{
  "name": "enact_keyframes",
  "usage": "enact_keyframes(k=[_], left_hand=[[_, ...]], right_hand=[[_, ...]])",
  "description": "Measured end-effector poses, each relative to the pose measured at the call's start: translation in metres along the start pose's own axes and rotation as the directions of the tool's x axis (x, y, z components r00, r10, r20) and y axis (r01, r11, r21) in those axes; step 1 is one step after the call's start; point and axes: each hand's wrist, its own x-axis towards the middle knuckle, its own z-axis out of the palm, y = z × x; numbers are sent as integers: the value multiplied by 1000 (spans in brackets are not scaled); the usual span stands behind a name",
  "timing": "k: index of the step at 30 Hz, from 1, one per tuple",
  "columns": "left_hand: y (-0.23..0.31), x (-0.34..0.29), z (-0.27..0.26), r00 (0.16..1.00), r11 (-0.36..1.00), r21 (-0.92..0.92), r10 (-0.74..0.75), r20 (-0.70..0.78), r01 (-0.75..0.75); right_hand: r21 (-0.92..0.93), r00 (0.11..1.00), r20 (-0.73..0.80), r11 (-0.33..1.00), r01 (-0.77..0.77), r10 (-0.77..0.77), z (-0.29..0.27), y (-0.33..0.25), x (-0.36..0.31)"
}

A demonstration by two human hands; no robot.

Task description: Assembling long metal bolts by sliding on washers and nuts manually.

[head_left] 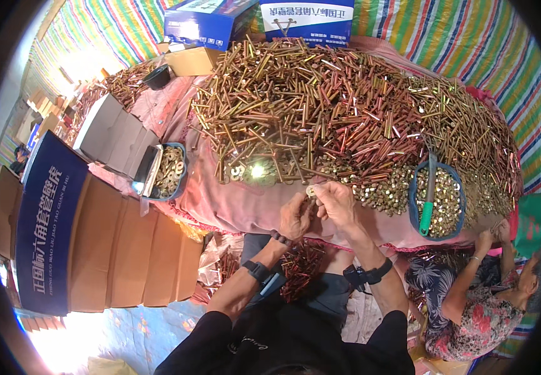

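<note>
My left hand (295,215) and my right hand (336,203) meet above the near edge of a pink cloth (239,209). Between the fingertips of my right hand is a small round metal washer (310,190). The fingers of my left hand are closed just beside it; whatever they hold is hidden. Just beyond my hands spreads a big heap of brass-coloured metal rods (308,106). Loose washers (239,173) lie along its near left edge, and small nuts (377,194) along its near right edge.
At right, a blue basket (412,209) holds nuts and a green-handled tool (427,215). Another basket (184,175) of washers stands left, by a grey box (111,128). Cardboard boxes (133,262) crowd the left; blue-white boxes (308,22) stand behind. Another person (483,306) sits at right.
</note>
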Motion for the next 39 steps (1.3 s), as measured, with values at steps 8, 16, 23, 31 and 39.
enact_keyframes(k=[8,16,23,31,39], left_hand=[[11,4,-4,998,998,9,-56,9,56],[13,-1,-7,975,972,-82,-215,52,219],[5,-4,-5,997,997,-1,-76,-8,76],[-4,-5,-1,997,998,5,-68,25,68],[-10,-9,-5,992,994,-18,-106,60,108]], right_hand=[[-710,874,-268,696,106,-406,-68,-7,31],[-777,792,-462,613,-144,-399,-101,-31,64],[-741,729,-477,670,-33,-491,-95,-11,79],[-511,708,-378,772,377,-596,-70,-8,68],[-70,887,-208,911,407,-413,-22,-61,25]])
